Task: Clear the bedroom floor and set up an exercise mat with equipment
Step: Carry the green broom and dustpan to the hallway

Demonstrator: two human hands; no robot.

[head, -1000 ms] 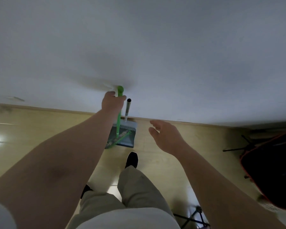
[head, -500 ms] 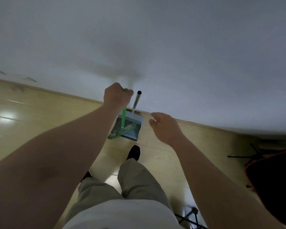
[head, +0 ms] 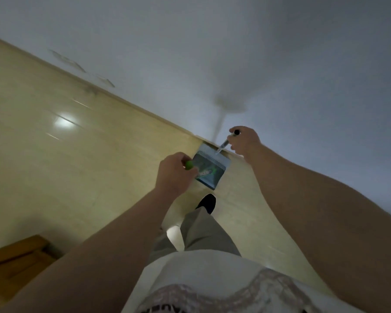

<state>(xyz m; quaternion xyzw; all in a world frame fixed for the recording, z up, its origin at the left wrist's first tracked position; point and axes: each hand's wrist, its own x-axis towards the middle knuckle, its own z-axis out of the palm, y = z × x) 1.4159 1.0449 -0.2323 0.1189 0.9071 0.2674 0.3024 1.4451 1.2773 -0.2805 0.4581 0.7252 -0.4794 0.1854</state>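
A grey-blue dustpan (head: 221, 162) stands on the light wooden floor against the white wall. Its silver handle (head: 225, 143) rises from it, and my right hand (head: 245, 141) is closed around the top of that handle. My left hand (head: 174, 175) grips the green broom handle (head: 189, 164) from above. The broom's green head (head: 207, 172) rests in the pan. Most of the broom's shaft is hidden behind my left hand.
The white wall (head: 257, 64) fills the upper right and meets the floor at a wooden skirting. A brown wooden piece of furniture (head: 16, 260) sits at the lower left. My foot in a dark shoe (head: 207, 203) stands just before the dustpan.
My right hand, open in the air before, has closed on the dustpan handle. My left hand kept hold of the broom handle. The view has tilted and swung left.
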